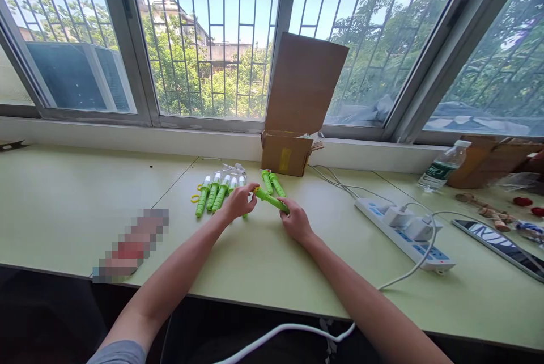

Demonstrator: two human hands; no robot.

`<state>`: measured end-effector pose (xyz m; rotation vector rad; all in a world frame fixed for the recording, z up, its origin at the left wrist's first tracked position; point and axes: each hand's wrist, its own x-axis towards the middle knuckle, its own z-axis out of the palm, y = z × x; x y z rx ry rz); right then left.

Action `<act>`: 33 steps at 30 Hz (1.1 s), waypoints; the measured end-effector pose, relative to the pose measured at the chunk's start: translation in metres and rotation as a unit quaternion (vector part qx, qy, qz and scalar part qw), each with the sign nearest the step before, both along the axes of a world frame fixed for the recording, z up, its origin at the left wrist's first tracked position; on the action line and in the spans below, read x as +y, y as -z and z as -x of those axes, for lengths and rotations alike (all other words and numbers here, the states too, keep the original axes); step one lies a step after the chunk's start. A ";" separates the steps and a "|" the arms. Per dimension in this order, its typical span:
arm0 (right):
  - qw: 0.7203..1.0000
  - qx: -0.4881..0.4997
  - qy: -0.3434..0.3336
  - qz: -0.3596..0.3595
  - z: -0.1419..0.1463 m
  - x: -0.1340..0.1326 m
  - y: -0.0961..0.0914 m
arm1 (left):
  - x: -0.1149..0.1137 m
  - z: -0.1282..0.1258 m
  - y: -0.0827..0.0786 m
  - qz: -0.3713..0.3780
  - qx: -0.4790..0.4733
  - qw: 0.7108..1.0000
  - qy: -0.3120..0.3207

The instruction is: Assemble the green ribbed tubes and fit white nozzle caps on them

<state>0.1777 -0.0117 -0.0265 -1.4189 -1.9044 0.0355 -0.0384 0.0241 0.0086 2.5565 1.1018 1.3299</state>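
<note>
Both my hands hold one green syringe-shaped toy [271, 200] just above the pale green table [76, 205]. My left hand [238, 202] pinches its left end, where a small yellow tip shows. My right hand [295, 221] grips its right end, fingers curled round it. A row of several similar green and white toys [215, 193] with yellow ring handles lies just left of my left hand. Two more green pieces [272, 182] lie behind the held one, near a small cardboard box [285, 153].
The cardboard box's flap stands open against the window sill. A white power strip [403, 233] with chargers and cables lies to the right, with a tablet [501, 246], a water bottle [444, 166] and small wooden items beyond. A blurred patch sits at front left.
</note>
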 end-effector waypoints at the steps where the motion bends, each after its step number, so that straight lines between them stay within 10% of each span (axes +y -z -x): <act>1: 1.000 -0.001 0.001 0.000 0.000 0.000 0.000 | -0.001 -0.001 0.000 0.002 -0.006 1.000 0.006; 33: 0.999 -0.031 -0.011 0.005 0.005 -0.009 -0.005 | 0.005 -0.013 0.007 0.235 -0.235 0.936 0.118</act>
